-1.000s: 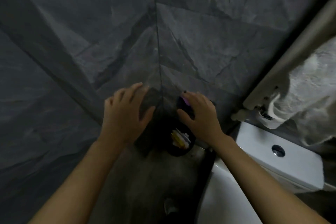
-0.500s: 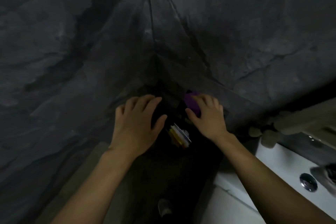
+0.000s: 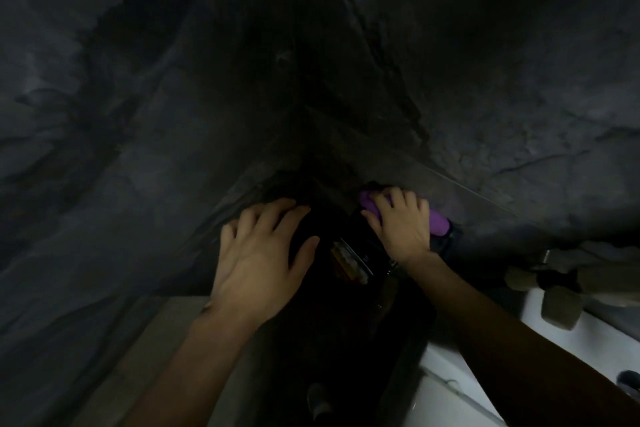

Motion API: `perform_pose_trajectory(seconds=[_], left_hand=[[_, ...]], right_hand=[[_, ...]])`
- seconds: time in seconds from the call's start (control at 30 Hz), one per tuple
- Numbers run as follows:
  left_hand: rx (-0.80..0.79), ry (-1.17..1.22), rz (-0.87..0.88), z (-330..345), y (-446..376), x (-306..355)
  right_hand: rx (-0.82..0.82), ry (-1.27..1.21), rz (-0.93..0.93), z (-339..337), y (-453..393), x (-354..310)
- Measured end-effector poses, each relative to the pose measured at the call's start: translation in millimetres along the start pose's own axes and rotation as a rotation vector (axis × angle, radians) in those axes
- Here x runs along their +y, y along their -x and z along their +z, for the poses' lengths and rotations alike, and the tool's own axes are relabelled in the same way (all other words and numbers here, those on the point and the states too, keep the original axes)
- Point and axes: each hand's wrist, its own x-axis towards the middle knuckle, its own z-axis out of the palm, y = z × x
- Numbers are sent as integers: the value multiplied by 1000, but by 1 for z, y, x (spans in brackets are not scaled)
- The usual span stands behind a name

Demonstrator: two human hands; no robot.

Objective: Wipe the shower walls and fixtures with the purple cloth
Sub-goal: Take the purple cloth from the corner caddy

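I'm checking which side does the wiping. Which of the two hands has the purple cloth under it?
The right hand, pressing the purple cloth against the right-hand wall. The left hand rests bare on something dark, no cloth under it.

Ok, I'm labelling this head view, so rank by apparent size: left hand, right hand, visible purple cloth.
1. left hand, largest, though it may simply be nearer the camera.
2. right hand.
3. purple cloth, smallest; the right hand covers most of it.
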Motion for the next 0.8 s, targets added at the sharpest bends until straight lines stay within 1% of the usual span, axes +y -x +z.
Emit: perform_pose_trajectory(seconds=[0.13, 0.3, 0.43, 0.57, 0.7, 0.8], left_hand=[[-4, 12, -14, -9, 1, -8], [89, -73, -44, -37, 8, -11], [158, -112, -52, -65, 15, -13], [214, -135, -83, -98, 28, -15], [273, -158, -92, -138, 54, -18], [329, -163, -90, -167, 79, -19]], right_hand=[[37, -16, 33, 0, -7, -4], [121, -221, 14, -22, -4, -19], [247, -342, -4, -62, -1, -45], [346, -407, -14, -111, 2, -72], [490, -478, -90, -163, 7, -99], [551, -516, -127, -204, 14, -121]])
